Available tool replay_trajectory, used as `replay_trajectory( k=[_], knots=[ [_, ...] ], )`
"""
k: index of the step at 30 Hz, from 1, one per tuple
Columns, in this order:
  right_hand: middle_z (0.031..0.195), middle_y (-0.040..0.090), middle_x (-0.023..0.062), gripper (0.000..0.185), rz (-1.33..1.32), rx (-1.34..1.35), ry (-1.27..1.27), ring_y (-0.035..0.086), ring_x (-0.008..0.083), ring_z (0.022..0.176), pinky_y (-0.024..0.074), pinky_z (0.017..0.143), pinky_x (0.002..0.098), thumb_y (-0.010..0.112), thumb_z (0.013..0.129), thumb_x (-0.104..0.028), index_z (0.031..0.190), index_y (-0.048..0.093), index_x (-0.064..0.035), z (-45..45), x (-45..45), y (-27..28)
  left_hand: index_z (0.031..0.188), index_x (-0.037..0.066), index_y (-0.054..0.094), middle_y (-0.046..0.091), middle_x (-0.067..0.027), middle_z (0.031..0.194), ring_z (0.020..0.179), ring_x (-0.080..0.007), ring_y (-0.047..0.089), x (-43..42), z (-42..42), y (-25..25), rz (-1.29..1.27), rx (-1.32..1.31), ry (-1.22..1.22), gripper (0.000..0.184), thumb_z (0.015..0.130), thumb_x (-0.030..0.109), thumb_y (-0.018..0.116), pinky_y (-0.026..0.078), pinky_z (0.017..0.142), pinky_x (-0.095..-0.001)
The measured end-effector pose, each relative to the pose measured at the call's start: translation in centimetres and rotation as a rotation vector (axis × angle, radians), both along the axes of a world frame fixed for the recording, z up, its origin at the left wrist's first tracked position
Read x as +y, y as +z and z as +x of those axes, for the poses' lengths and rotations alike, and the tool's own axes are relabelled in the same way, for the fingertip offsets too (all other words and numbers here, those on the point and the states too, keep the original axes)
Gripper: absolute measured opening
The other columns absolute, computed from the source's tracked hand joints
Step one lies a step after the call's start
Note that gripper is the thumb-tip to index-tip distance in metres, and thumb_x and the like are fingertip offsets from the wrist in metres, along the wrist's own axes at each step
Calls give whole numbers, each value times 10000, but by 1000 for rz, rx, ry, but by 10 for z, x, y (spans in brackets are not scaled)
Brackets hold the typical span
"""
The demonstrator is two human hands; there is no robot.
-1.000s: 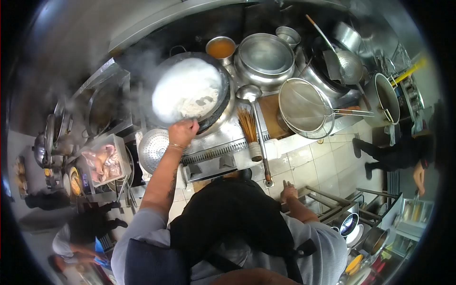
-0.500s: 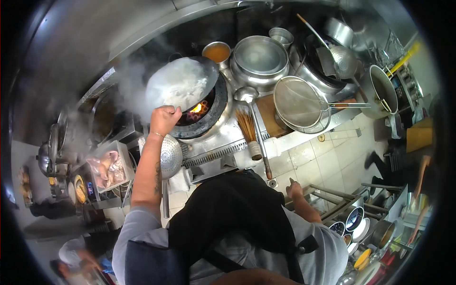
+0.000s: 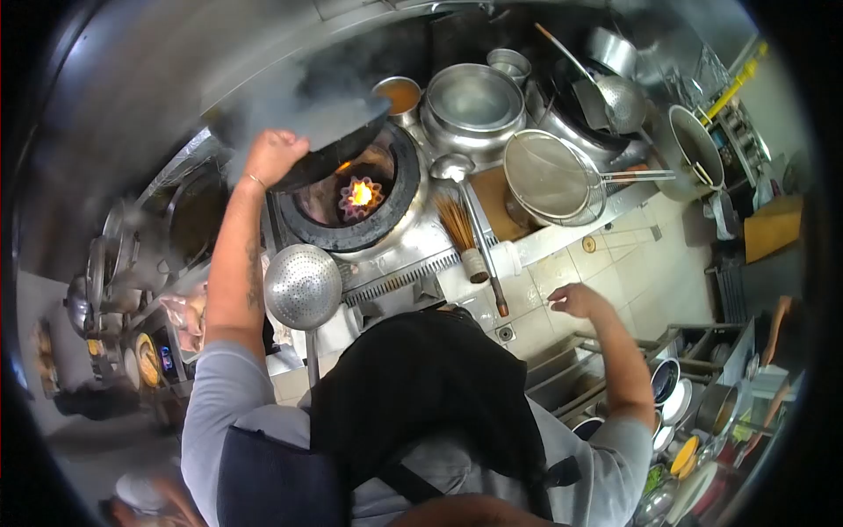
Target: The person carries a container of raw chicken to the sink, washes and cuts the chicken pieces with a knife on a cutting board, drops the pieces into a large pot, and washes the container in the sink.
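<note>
My left hand [image 3: 279,154] is closed around the near edge of a dark wok [image 3: 344,147], which is tilted and lifted above the burner [image 3: 360,198]. Flame shows in the burner's middle. Steam hides most of the wok's contents. My right hand [image 3: 575,301] hangs over the floor to the right of the stove, fingers apart and holding nothing. Nearest to it on the stove's front edge are a ladle [image 3: 479,230] and a bamboo wok brush [image 3: 461,235]. A perforated skimmer [image 3: 303,285] lies below my left forearm.
A large metal pot [image 3: 474,105] and a small pot of orange liquid [image 3: 399,95] stand behind the burner. To the right rest a mesh strainer [image 3: 546,174] and another skimmer [image 3: 622,105]. A rack [image 3: 575,378] with bowls is at lower right. Another person's arm shows at lower left.
My left hand has lifted and tipped the wok up and left, exposing more of the burner flame. My right hand has risen forward and right.
</note>
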State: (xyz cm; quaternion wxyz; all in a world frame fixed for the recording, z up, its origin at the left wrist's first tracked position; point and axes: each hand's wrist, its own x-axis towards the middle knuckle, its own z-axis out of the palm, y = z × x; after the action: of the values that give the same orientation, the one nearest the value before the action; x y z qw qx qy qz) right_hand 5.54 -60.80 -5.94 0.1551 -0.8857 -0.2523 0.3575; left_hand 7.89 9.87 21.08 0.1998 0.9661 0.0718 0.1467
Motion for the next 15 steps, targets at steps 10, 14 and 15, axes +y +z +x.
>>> replay_trajectory(
  k=[10, 14, 15],
  knots=[
    [1140, 786, 209, 370, 105, 15, -148, 741, 413, 1069, 572, 1002, 471, 749, 946, -341, 1240, 798, -123, -93, 70, -23, 706, -39, 615, 435, -114, 603, 603, -200, 439, 32, 43, 51, 39, 37, -40, 488, 888, 400, 727, 440, 622, -433],
    [1097, 791, 228, 346, 222, -2, -381, 771, 385, 1029, 590, 952, 444, 727, 949, -262, 1237, 789, -80, -156, 71, -87, 781, -47, 655, 500, -128, 641, 642, -210, 498, 56, 67, 63, 20, 75, -36, 491, 897, 426, 717, 477, 678, -431],
    [1097, 791, 228, 346, 222, 4, -383, 771, 385, 1029, 590, 952, 444, 727, 949, -262, 1237, 789, -80, -170, 67, -95, 781, -47, 655, 500, -128, 641, 642, -210, 498, 61, 72, 65, 21, 81, -37, 491, 897, 426, 717, 477, 678, -431]
  ],
)
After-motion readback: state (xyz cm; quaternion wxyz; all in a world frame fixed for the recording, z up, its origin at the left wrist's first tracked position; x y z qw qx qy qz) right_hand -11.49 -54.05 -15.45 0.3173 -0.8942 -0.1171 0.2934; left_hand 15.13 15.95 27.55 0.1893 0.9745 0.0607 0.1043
